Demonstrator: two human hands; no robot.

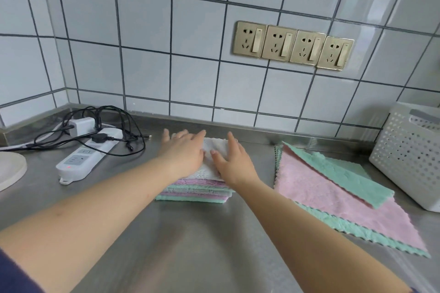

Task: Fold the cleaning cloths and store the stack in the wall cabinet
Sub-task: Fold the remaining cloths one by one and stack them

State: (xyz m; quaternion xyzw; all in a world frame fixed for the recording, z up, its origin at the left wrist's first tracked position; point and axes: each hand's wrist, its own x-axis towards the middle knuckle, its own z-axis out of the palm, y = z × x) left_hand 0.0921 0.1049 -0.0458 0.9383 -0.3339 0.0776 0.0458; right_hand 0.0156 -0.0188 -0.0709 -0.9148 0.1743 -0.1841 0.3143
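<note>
a round pale plate (9, 169) peeks in at the far left edge of the steel counter (190, 245), well to the left of the stack of folded cloths (197, 191). nearer the stack, still on its left, lies a white power strip (88, 157) with a small red light on. a white charger block (82, 125) is plugged into it, and black cables (123, 126) loop over and around it.

the stack of folded cloths sits in the middle of the counter, close to the tiled wall (142, 43). it has green, pink and white layers, with a white cloth (214, 150) on top. the left hand (184, 150) lies flat on the left side of the top cloth, fingers straight and spread, holding nothing. the right hand (232, 162) lies flat on the right side of the top cloth, fingers straight too, pressing down and gripping nothing. both hands touch the stack, and the white cloth shows in the gap between them.

up on the wall, above and to the right of the stack, is a row of four gold wall sockets (292, 46).

just to the right of the stack lie the unfolded cloths (333, 192), spread flat: a pink one on a green one, with another green one lying across the pink.

far to the right of the stack stands a white basket (409, 157) with many small holes. i cannot tell what is inside it.
</note>
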